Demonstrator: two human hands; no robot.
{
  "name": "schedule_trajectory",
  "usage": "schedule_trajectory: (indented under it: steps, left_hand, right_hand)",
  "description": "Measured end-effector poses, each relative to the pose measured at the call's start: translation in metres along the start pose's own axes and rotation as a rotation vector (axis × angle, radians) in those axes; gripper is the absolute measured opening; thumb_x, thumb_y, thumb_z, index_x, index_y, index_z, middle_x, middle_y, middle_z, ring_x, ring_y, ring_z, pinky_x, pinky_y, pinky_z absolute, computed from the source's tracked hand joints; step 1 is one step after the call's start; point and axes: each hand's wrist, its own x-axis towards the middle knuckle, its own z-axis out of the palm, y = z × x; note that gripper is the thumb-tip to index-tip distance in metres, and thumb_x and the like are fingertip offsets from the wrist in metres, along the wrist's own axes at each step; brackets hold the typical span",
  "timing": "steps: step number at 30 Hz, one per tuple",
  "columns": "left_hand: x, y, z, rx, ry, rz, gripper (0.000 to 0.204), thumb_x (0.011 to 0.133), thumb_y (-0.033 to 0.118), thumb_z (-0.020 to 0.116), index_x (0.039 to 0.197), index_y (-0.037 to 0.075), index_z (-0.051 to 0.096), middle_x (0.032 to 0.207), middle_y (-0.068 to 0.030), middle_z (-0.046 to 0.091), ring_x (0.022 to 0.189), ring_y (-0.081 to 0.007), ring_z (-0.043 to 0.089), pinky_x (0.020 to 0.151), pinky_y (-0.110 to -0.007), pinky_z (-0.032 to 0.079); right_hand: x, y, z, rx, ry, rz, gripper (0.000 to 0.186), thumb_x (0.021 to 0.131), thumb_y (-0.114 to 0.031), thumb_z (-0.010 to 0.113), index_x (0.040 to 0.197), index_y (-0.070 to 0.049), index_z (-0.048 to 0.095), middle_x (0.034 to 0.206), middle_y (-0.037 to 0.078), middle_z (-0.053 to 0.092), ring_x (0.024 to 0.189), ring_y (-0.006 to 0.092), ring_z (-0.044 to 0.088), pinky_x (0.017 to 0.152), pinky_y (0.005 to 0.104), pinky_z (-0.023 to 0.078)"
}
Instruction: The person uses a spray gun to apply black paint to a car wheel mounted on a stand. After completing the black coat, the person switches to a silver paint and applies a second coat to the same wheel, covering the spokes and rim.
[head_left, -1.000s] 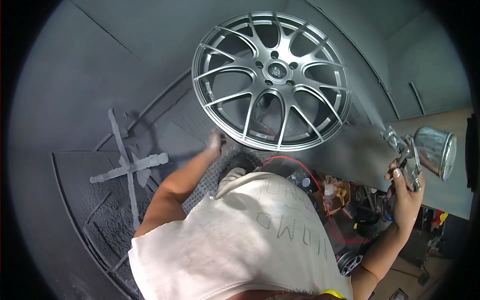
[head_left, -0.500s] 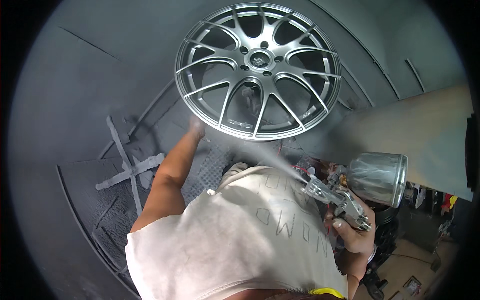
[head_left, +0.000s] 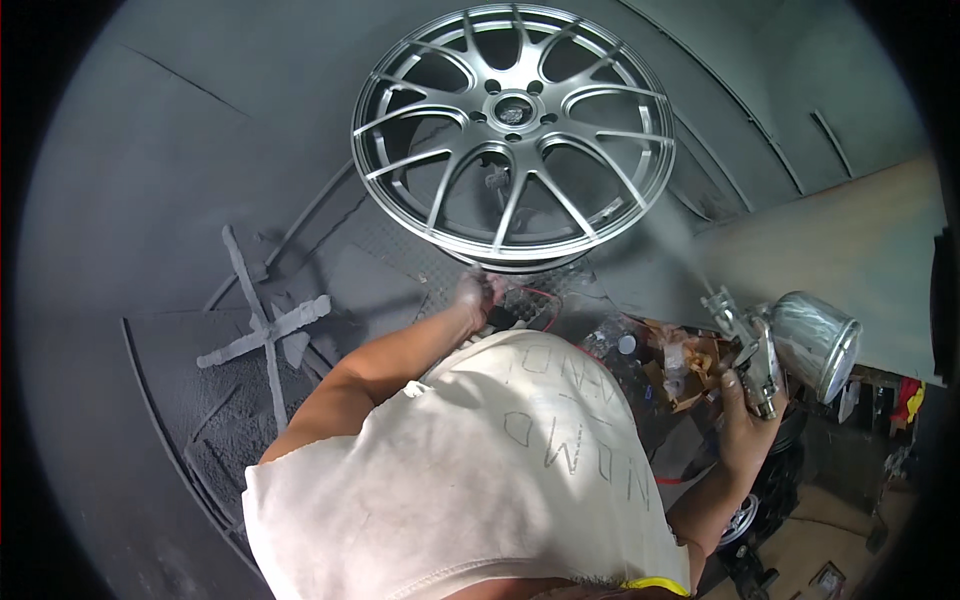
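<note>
A silver multi-spoke car wheel rim (head_left: 514,112) is at the top centre, its face toward me. My left hand (head_left: 478,290) is close under its lower edge; the fingers are blurred and partly hidden, so whether they touch the rim is unclear. At the right, my right hand (head_left: 752,400) is wrapped round a metal spray gun (head_left: 742,340) with a large silver paint cup (head_left: 818,345) on its right side. From the nozzle a pale mist drifts up and left toward the wheel's right edge.
A grey-coated cross-shaped stand (head_left: 268,335) is at the left. Beneath the wheel lies a textured floor plate (head_left: 390,250). A red hose (head_left: 545,294) runs near my left hand. Cardboard scraps and plastic rubbish (head_left: 680,365) lie below the gun. A tan panel (head_left: 850,250) rises at the right.
The wheel has turned somewhat. My left hand has shifted right along beneath its lower edge. My right hand has carried the spray gun right and upward, and the mist now points toward the wheel's right side.
</note>
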Motion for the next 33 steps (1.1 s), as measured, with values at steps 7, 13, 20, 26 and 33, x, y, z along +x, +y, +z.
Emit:
schedule_trajectory:
  steps: [7, 13, 20, 26, 33]
  left_hand:
    - [0.038, 0.040, -0.044, 0.266, 0.094, -0.103, 0.028, 0.101, 0.021, 0.037, 0.109, 0.002, 0.057, 0.095, -0.0102, 0.062, 0.069, -0.0201, 0.059, 0.069, -0.033, 0.054]
    - [0.073, 0.156, -0.080, 0.196, 0.238, 0.228, 0.031, 0.097, 0.024, 0.039, 0.109, 0.005, 0.061, 0.098, -0.0113, 0.063, 0.088, -0.0186, 0.062, 0.078, -0.032, 0.053]
    - [0.043, 0.070, -0.045, 0.191, 0.284, 0.195, 0.026, 0.101, 0.029, 0.038, 0.088, 0.013, 0.053, 0.071, -0.0017, 0.054, 0.057, -0.0148, 0.049, 0.054, -0.034, 0.041]
    - [-0.014, -0.027, 0.030, 0.047, -0.036, -0.114, 0.026, 0.104, 0.028, 0.040, 0.092, 0.010, 0.055, 0.072, -0.0015, 0.056, 0.059, -0.0135, 0.054, 0.052, -0.026, 0.049]
    - [-0.030, -0.030, 0.055, 0.350, -0.198, -0.311, 0.019, 0.097, 0.026, 0.060, 0.101, 0.007, 0.062, 0.086, 0.0006, 0.065, 0.070, -0.0077, 0.061, 0.060, -0.022, 0.055]
  right_hand:
    - [-0.013, -0.011, 0.009, 0.167, -0.133, 0.076, 0.052, 0.087, -0.006, 0.067, 0.133, 0.009, 0.049, 0.091, 0.007, 0.064, 0.076, 0.0118, 0.059, 0.072, 0.0260, 0.051]
    - [-0.019, -0.009, 0.003, 0.296, -0.336, 0.150, 0.055, 0.083, -0.006, 0.069, 0.133, 0.009, 0.050, 0.090, 0.009, 0.066, 0.077, 0.0120, 0.060, 0.071, 0.0252, 0.049]
    - [-0.018, -0.003, 0.013, 0.236, -0.292, 0.076, 0.055, 0.084, -0.004, 0.067, 0.135, 0.007, 0.050, 0.089, 0.008, 0.066, 0.077, 0.0115, 0.060, 0.072, 0.0245, 0.048]
    - [-0.016, 0.006, 0.002, 0.031, 0.017, 0.021, 0.048, 0.089, -0.001, 0.063, 0.134, 0.007, 0.050, 0.101, 0.008, 0.066, 0.083, 0.0104, 0.059, 0.075, 0.0235, 0.048]
    - [-0.010, 0.009, -0.003, 0.175, 0.034, 0.023, 0.055, 0.087, -0.004, 0.066, 0.137, 0.007, 0.047, 0.100, 0.007, 0.066, 0.084, 0.0111, 0.059, 0.076, 0.0236, 0.048]
